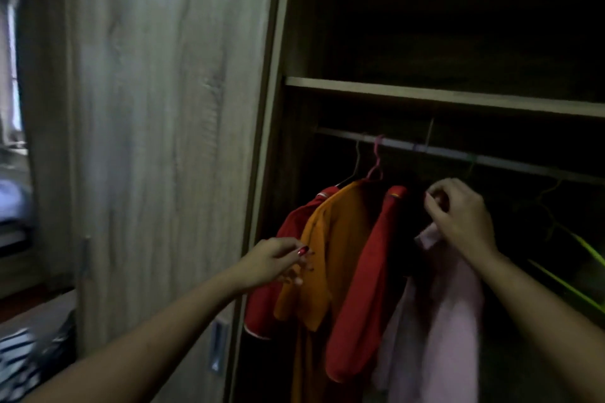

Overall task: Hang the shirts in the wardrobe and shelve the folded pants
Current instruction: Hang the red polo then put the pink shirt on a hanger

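Right hand (pixel 458 216) fingers curled, gripping pink shirt (pixel 438 321) at its top, under rail (pixel 491 159). Left hand (pixel 278 260) touches orange shirt (pixel 334 239) near rail's left end; cannot tell whether it pinches.

Striped cloth (pixel 16 360) lower left; blue bedding (pixel 13 203) beyond.

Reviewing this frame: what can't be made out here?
1. Head view: hanger of the pink shirt, hidden by the right hand holding the shirt; whether it hooks the rod is unclear.
2. Head view: space above the shelf, too dark.
3. Head view: striped cloth, blurred, cut by the bottom-left edge.
4. Head view: left hand at the orange shirt, grip or touch, blurred.
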A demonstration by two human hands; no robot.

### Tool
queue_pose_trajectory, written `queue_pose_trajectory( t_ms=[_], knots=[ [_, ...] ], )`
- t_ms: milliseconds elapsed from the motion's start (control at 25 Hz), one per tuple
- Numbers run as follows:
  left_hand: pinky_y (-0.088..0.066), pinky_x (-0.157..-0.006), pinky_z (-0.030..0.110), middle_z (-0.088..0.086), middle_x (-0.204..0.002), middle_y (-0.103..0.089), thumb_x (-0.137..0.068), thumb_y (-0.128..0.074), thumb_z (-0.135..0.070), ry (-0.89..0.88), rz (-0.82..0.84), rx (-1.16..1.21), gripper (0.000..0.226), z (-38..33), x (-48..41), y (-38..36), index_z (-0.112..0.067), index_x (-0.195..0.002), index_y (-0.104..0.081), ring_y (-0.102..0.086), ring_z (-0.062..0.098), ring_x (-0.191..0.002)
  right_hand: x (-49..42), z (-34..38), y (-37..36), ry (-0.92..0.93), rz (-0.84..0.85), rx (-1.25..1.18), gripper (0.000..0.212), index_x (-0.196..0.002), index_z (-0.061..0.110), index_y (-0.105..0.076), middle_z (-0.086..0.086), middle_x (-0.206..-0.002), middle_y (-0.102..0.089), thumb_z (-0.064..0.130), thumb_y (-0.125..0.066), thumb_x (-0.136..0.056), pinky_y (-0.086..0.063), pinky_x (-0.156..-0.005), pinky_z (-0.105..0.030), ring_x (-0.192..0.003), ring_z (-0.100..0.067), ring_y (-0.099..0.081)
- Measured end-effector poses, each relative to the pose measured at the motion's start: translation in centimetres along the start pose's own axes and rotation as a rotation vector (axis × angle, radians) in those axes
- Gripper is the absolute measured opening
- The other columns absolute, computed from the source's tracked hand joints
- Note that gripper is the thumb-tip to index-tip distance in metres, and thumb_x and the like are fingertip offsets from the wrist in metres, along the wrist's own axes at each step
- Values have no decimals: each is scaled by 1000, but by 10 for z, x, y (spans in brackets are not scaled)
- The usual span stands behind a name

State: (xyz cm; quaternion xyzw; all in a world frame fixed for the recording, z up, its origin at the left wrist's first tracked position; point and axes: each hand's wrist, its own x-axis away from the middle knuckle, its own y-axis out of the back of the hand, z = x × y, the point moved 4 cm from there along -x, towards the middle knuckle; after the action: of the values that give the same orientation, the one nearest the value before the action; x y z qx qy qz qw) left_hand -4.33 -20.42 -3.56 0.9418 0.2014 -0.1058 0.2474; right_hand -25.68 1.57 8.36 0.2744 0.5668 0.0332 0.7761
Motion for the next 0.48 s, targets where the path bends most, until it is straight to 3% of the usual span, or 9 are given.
queue_pose_trajectory(
  t_ms=[160, 360, 480],
  knots=[
    [-45, -51, 15, -2, -84, -69, -100, -40, -19, 75, -79, 59, 29, 19, 23, 41, -1, -114, -58, -67, 9, -63, 21, 108, -56, 247, 148, -276, 9, -88, 19, -60, 2, -88, -63, 24, -56, -82, -46, -73, -29, -80, -11, -58],
    [-46, -56, 12, 3, -87, -68, -102, -37, -23, 286, -339, 83, 32, 88, 114, 133, -3, -114, -60, -65, -1, -63, 83, 232, -169, 479, 573, -434, 20, -85, 21, -58, 4, -81, -60, 38, -48, -84, -45, -67, -29, -75, -9, -57],
    [-44, -62, 19, -4, -76, -66, -99, -44, -22, 410, -591, -195, 28, 144, 206, 203, -4, -99, -66, -63, -8, -63, 129, 301, -237, 589, 779, -520, 25, -78, 18, -59, 6, -71, -56, 41, -49, -85, -44, -63, -27, -66, -6, -52]
  ],
)
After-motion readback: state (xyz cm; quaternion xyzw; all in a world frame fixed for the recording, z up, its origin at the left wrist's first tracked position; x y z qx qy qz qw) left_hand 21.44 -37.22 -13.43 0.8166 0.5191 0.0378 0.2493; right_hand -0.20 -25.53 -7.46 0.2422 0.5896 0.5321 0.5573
